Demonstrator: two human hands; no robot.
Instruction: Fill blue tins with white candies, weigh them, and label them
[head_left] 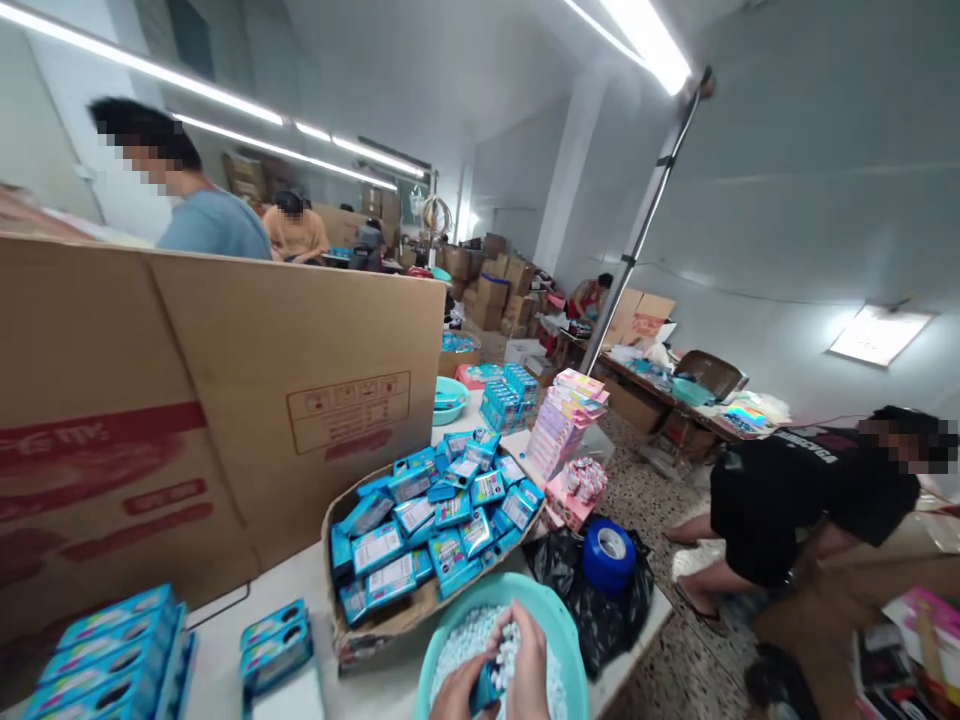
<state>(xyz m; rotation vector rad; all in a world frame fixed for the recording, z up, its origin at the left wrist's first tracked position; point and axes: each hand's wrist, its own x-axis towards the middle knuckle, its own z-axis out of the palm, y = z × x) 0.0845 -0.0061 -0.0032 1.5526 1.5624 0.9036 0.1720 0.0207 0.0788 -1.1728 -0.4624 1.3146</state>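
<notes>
At the bottom centre, a turquoise basin point(568, 640) holds many small white pieces. My left hand point(459, 690) is closed round a small blue box point(484, 688) over the basin. My right hand point(525, 660) is beside it, its fingers curled round some of the white pieces point(508, 645) at the box's upper end. Just behind the basin stands an open cardboard box point(341, 645) heaped with small blue packets point(450, 510). Flat blue boxes point(276, 640) lie on the table to the left, with stacked blue boxes point(112, 655) further left.
A tall cardboard panel point(225, 370) borders the left side. Right of the basin, blue tape point(608, 556) rests on a black bag point(559, 580). Pink boxes point(564, 425) stand behind. One person in black point(810, 490) bends at the right; several others are further back.
</notes>
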